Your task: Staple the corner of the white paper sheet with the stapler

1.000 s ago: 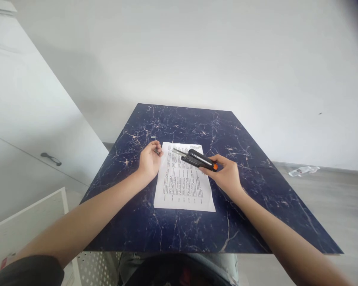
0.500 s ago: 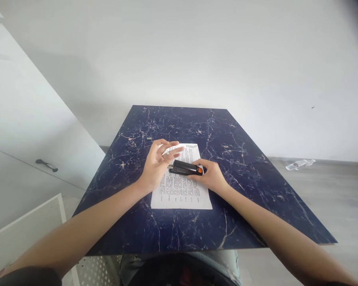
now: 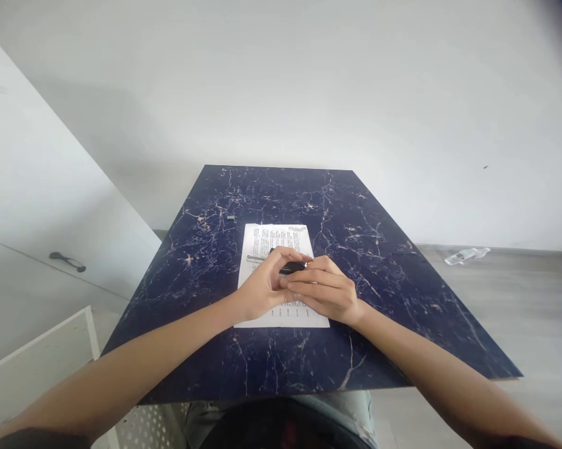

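Observation:
Over a printed sheet of paper (image 3: 281, 315), both hands meet around a black stapler (image 3: 293, 267). Fingers and thumb of my left hand (image 3: 266, 287) wrap its body from the left. My right hand (image 3: 328, 290) grips its right end, fingers overlapping toward the left hand. A thin metal rail (image 3: 257, 259) sticks out leftward from the stapler, above the print. Most of the stapler is hidden by the fingers. Farther back lies a small greyish strip (image 3: 230, 217), possibly staples, on the table.
The dark blue marbled table (image 3: 271, 193) reaches back to a white wall (image 3: 281, 81). A white cabinet door with a black handle (image 3: 67, 261) is at the left. Below it stands a white perforated rack (image 3: 145, 427). Clear plastic packaging (image 3: 466, 255) lies on the floor at right.
My left hand has gone from raised, spread fingers to wrapping the stapler. The metal rail now protrudes farther left. My right hand's fingers have shifted over the stapler's end.

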### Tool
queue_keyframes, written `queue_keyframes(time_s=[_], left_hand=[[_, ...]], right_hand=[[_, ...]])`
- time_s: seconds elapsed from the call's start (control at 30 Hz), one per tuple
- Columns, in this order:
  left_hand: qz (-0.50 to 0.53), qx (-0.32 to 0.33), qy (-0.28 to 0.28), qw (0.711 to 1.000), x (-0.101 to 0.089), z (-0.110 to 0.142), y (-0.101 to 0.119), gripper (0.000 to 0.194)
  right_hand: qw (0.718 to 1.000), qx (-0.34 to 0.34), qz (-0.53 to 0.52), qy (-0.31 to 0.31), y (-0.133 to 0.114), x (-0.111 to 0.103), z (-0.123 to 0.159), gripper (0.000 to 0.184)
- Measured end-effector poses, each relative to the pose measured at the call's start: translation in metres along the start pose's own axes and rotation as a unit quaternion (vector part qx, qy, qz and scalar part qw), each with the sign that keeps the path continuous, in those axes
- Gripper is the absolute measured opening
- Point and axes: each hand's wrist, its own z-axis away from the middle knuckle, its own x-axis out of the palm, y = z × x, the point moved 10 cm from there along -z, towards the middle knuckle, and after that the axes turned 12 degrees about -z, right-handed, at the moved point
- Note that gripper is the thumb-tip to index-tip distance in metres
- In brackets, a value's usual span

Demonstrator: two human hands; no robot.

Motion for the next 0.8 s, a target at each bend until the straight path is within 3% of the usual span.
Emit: queue_keyframes(time_s=[0.07, 0.13, 0.2, 0.23, 0.33, 0.43, 0.5, 0.63, 0.8], left_hand=[[-0.094, 0.027, 0.031, 0.995, -0.013, -0.001, 0.007, 0.046], [-0.246, 0.075, 0.097, 0.961, -0.042, -0.002, 0.020, 0.028], [-0.409, 0.142, 0.174, 0.885, -0.080, 0.002, 0.036, 0.006], [-0.476, 0.150, 0.214, 0.840, -0.104, 0.006, 0.039, 0.003], [-0.622, 0.052, 0.232, 0.746, -0.177, 0.007, 0.017, 0.019], [-0.667, -0.039, 0.195, 0.718, -0.229, 0.013, -0.017, 0.033], [-0.682, -0.078, 0.141, 0.714, -0.239, 0.014, -0.042, 0.042], [-0.686, -0.157, 0.065, 0.708, -0.237, 0.014, -0.078, 0.052], [-0.681, -0.125, 0.085, 0.716, -0.232, 0.009, -0.069, 0.042]], right_hand=[[0.999, 0.040, 0.003, 0.023, 0.017, -0.014, -0.002, 0.040], [0.990, 0.120, 0.015, 0.077, 0.052, -0.043, 0.004, 0.028], [0.962, 0.223, 0.018, 0.155, 0.099, -0.080, 0.024, 0.018], [0.945, 0.266, 0.011, 0.192, 0.122, -0.099, 0.038, 0.018], [0.903, 0.350, 0.018, 0.247, 0.177, -0.141, 0.080, 0.017], [0.851, 0.446, 0.050, 0.274, 0.214, -0.168, 0.121, 0.026], [0.826, 0.487, 0.088, 0.270, 0.227, -0.176, 0.139, 0.027], [0.821, 0.493, 0.174, 0.230, 0.236, -0.181, 0.150, 0.022], [0.811, 0.519, 0.204, 0.180, 0.247, -0.179, 0.157, 0.025]])
